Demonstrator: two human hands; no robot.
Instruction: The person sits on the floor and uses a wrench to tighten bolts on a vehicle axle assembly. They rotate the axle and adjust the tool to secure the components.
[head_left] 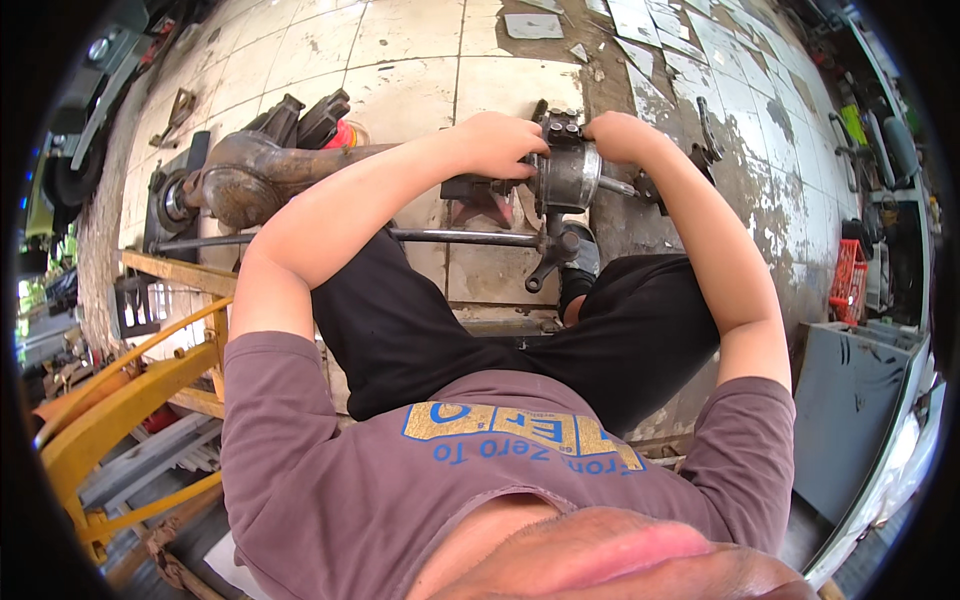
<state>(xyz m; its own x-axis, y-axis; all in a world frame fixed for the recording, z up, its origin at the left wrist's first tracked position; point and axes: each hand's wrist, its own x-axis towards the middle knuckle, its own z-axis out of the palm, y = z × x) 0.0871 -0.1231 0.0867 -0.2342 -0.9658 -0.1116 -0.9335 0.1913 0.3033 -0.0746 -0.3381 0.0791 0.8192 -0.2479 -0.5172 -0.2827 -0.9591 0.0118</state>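
A rusty vehicle axle lies across the floor in front of me, with a round differential housing [245,180] toward the left. At its right end sit a silvery metal drum [570,180] and a dark bracket [561,128] with several bolt heads on top. My left hand [497,145] is closed, its fingers curled against the left side of the bracket and drum. On the right side of the bracket, my right hand [620,137] is closed too; its fingertips are hidden, so what they hold cannot be made out. A stub shaft [617,187] sticks out right of the drum.
A long steel rod [465,238] with a lever arm [545,268] runs between me and the axle. A yellow metal frame [140,420] stands at left. On the right are a grey metal cabinet [855,410] and a red crate [850,280]. Broken tiles [660,55] lie farther off.
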